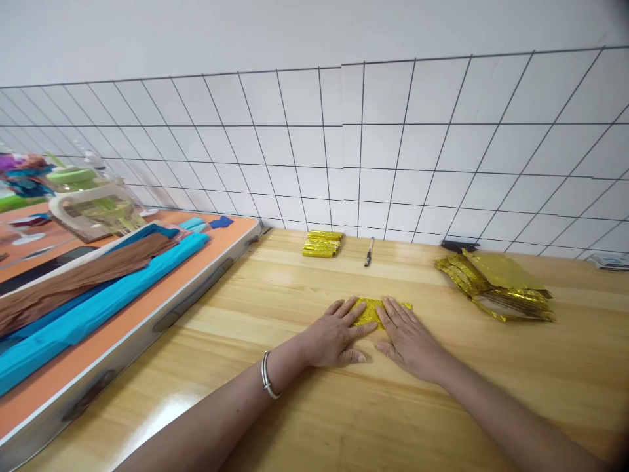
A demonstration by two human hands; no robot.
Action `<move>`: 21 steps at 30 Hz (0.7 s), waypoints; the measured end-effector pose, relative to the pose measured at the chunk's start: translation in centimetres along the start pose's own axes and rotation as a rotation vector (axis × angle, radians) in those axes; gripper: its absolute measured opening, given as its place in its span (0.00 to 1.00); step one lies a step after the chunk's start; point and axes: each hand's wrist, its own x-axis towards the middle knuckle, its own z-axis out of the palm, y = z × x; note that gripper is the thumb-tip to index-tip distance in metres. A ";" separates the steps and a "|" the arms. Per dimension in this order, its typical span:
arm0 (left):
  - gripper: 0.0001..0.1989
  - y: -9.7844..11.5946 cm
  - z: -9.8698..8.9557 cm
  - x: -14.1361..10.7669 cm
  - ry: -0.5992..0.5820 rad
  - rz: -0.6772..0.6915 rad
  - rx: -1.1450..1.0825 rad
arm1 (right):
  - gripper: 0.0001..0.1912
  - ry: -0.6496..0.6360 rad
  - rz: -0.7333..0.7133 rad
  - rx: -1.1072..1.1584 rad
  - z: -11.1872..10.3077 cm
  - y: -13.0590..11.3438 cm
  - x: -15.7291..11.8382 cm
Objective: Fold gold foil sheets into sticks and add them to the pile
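A small gold foil sheet [368,311] lies flat on the wooden table [275,314]. My left hand [337,332] rests on its left part with the fingers spread, a silver bangle on that wrist. On the right part of the foil lies my right hand [407,334], its fingers stretched out. Both hands press from above and grip nothing. Beyond them, near the wall, sit several rolled or folded gold foil pieces [322,244] side by side. A pen [369,252] lies to the right of those pieces.
At the right is a stack of gold foil packets [496,285], with a black object [459,244] behind it. An orange-topped table [122,321] on the left holds blue and brown crepe paper [122,288] and a green-lidded container [73,176]. A white gridded wall stands behind.
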 end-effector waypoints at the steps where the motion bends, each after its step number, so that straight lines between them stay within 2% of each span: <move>1: 0.34 0.0 0.0 -0.1 -0.009 0.003 0.001 | 0.37 -0.002 0.002 0.000 0.0 0.0 0.0; 9: 0.35 -0.3 0.0 -0.1 -0.038 0.014 0.004 | 0.35 -0.034 -0.008 -0.003 -0.4 -0.1 0.0; 14: 0.35 -0.7 -0.1 -1.2 -0.049 -0.002 -0.022 | 0.35 -0.041 -0.005 -0.001 -0.4 -0.2 0.2; 18: 0.35 -1.3 -1.3 -2.4 -0.091 -0.002 -0.068 | 0.35 -0.037 0.000 0.001 -0.5 -0.3 0.2; 21: 0.32 -1.5 -2.8 -2.3 -0.099 0.006 -0.126 | 0.35 -0.037 -0.002 0.001 -0.5 -0.3 0.2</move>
